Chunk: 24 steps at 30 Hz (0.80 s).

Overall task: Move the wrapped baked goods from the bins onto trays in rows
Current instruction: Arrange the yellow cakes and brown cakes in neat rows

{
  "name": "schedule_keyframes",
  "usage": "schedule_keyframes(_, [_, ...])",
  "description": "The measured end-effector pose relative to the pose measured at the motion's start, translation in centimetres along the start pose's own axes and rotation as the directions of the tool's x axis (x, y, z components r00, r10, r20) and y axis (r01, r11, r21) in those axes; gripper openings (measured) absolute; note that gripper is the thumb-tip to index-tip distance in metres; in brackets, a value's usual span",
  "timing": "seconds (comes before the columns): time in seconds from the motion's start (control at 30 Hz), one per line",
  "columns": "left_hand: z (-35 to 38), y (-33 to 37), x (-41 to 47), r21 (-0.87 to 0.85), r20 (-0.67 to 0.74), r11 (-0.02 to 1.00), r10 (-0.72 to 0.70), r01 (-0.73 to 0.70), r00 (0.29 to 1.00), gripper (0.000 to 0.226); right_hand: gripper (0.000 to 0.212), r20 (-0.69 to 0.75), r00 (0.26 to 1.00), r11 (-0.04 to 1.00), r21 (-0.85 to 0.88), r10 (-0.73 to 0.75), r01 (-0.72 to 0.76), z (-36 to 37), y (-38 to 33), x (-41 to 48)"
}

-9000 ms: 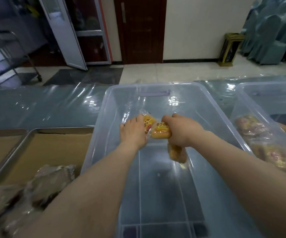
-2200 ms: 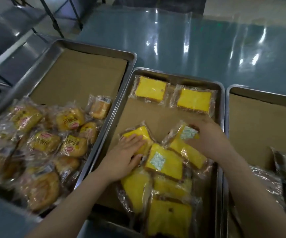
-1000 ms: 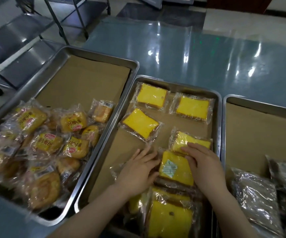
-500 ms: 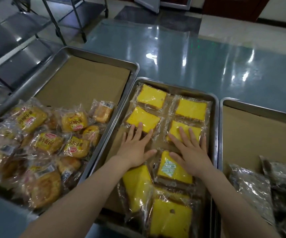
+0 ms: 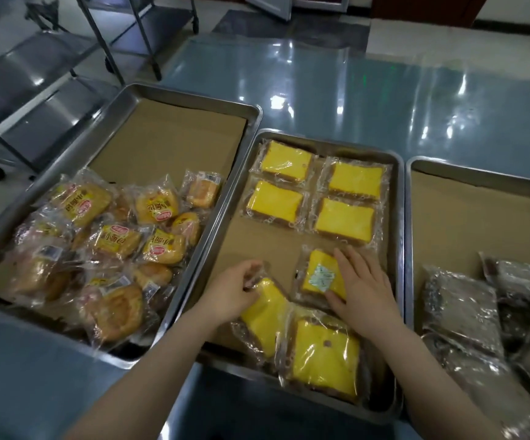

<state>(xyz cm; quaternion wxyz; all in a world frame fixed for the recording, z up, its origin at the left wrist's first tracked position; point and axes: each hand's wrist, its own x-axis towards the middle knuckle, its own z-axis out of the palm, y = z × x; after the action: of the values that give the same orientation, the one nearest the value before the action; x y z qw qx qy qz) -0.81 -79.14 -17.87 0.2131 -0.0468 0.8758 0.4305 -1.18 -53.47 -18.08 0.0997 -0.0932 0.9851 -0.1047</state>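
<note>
The middle metal tray (image 5: pixel 401 217), lined with brown paper, holds several wrapped yellow cake slices. Two rows of two slices (image 5: pixel 344 219) lie neatly at its far end. My left hand (image 5: pixel 233 289) pinches the wrapper edge of a loose yellow slice (image 5: pixel 265 312) near the tray's front. Fingers fairly straight, my right hand (image 5: pixel 363 289) rests on a labelled yellow slice (image 5: pixel 319 276). One more slice (image 5: pixel 324 354) lies at the front edge.
The left tray (image 5: pixel 193 100) holds a heap of wrapped buns (image 5: pixel 114 242), its far half bare paper. The right tray (image 5: pixel 479 176) has dark wrapped cakes (image 5: pixel 467 309) at its near end. A plastic-covered table (image 5: pixel 352 90) lies behind; metal racks (image 5: pixel 34 74) stand at the left.
Both hands left the second row and drew back to the front pile. The left hand now pinches a loose slice; the right lies on the labelled one.
</note>
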Motion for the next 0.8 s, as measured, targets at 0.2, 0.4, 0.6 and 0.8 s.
schedule_keyframes(0.2, [-3.5,2.0,0.3,-0.093,-0.222,0.995,0.023,-0.045,0.975,0.042,0.068,-0.116,0.984,0.991,0.002,0.133,-0.134,-2.7,-1.4,-0.5])
schedule_keyframes(0.4, [-5.9,3.3,1.1,-0.37,-0.391,0.906,0.047,-0.204,0.919,0.041,0.025,-0.582,0.796,0.986,0.109,0.165,-0.125,-4.7,-1.3,-1.6])
schedule_keyframes(0.6, [-4.7,1.6,1.2,-0.129,-0.279,0.972,0.156,-0.197,0.948,0.039,0.028,-0.212,0.973,0.995,-0.018,0.096,-0.103,-1.5,-1.8,-3.5])
schedule_keyframes(0.8, [-1.7,2.3,0.5,0.214,-0.363,0.97,0.191,-0.118,0.912,0.056,0.042,-0.23,0.972,0.981,0.193,0.05,-0.005,-1.2,-0.9,-2.8])
